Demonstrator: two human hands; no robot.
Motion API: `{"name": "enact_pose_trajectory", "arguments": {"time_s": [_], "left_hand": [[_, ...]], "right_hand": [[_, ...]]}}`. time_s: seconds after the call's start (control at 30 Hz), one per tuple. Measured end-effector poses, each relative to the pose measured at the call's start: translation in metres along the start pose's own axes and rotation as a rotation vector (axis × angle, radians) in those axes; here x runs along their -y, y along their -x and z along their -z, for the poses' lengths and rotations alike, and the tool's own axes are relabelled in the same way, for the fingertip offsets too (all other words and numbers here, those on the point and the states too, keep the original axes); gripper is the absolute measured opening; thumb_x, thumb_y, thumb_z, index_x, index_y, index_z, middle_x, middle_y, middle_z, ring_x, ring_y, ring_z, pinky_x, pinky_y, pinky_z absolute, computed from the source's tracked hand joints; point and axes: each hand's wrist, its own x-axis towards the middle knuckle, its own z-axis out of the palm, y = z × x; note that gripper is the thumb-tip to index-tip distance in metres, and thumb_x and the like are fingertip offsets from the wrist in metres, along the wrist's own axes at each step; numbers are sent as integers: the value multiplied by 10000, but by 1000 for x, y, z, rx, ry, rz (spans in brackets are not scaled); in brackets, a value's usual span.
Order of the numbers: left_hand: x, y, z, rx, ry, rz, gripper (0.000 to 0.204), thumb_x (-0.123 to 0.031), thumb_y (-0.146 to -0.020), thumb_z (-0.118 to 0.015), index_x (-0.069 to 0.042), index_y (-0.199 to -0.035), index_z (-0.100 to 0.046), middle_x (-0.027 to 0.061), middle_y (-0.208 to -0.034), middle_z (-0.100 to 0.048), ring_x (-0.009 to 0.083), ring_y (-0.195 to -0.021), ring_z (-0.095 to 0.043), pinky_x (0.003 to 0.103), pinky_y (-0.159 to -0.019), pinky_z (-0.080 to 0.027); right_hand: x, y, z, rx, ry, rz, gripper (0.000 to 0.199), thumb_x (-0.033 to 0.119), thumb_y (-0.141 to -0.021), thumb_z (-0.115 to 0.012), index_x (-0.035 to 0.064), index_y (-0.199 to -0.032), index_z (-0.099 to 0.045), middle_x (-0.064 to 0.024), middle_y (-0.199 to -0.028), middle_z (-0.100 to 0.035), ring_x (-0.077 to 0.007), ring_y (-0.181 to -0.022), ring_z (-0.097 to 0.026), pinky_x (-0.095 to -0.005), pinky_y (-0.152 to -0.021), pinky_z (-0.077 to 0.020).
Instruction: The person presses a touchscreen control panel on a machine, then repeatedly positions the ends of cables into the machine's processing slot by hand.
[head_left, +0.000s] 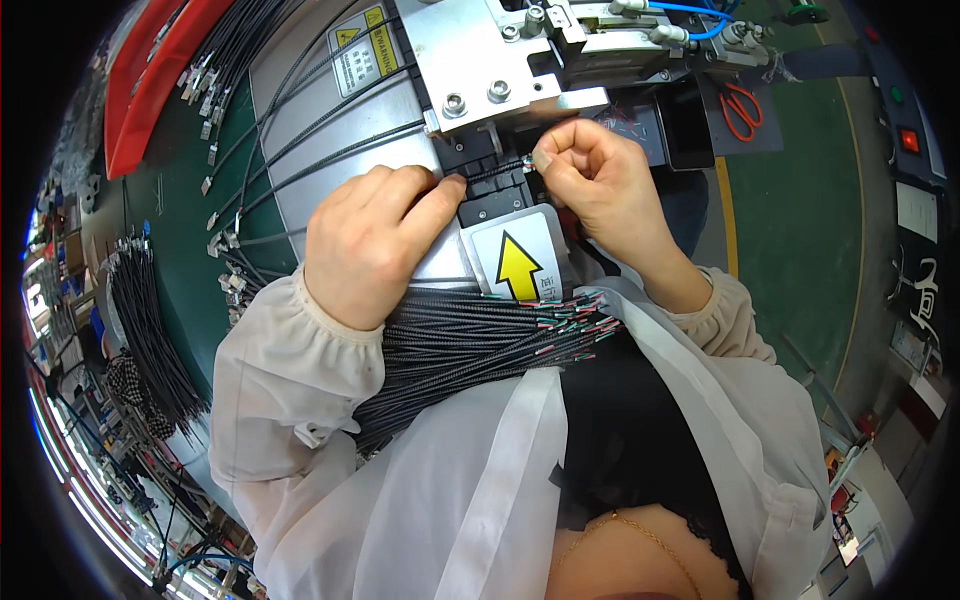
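A black braided cable point(497, 171) lies across the dark slotted block of a metal machine point(462, 60). My left hand point(375, 235) is closed on the cable left of the block, thumb and forefinger nearest the slot. On the other side, my right hand point(605, 185) pinches the cable's end, where small coloured wires show beside the fingertips. Below the block sits a white plate with a yellow arrow point(517, 265). A thick bundle of similar black cables point(450, 335) lies across my lap, with red, green and white wire tips toward the right.
More cables with metal connectors point(225, 245) spread over the green surface at left, near a red bin point(135, 100). Another cable bundle point(150, 330) hangs at far left. Red-handled scissors point(740, 112) and a dark phone-like slab point(685, 122) lie right of the machine. Blue hoses point(695, 10) run above.
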Motion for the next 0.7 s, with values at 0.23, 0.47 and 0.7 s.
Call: {"name": "enact_pose_trajectory", "arguments": {"time_s": [0.23, 0.47, 0.7], "left_hand": [[0, 0, 7, -103, -147, 56, 210, -73, -746, -666, -61, -955, -672, 59, -921, -604, 240, -857, -580, 344, -766, -459], [-3, 15, 47, 513, 439, 186, 233, -51, -710, -724, -27, -925, -638, 113, -919, -575, 294, -862, -563, 360, -754, -451], [7, 9, 42, 532, 884, 422, 126, -24, -752, -733, -6, -857, -666, 60, -895, -579, 159, -841, -556, 268, -757, -430]], "right_hand": [[5, 4, 3, -170, 289, 284, 59, 70, -883, -631, 14, -896, -620, 90, -614, -480, 18, -552, -357, -175, -490, -286], [-2, 8, 6, -105, 247, 340, 39, 48, -880, -626, 15, -899, -629, 75, -659, -507, 17, -569, -373, -166, -499, -287], [13, 19, 4, 5, 103, 189, 88, 49, -868, -622, 20, -946, -651, 57, -716, -555, 14, -601, -422, -159, -526, -329]]}}
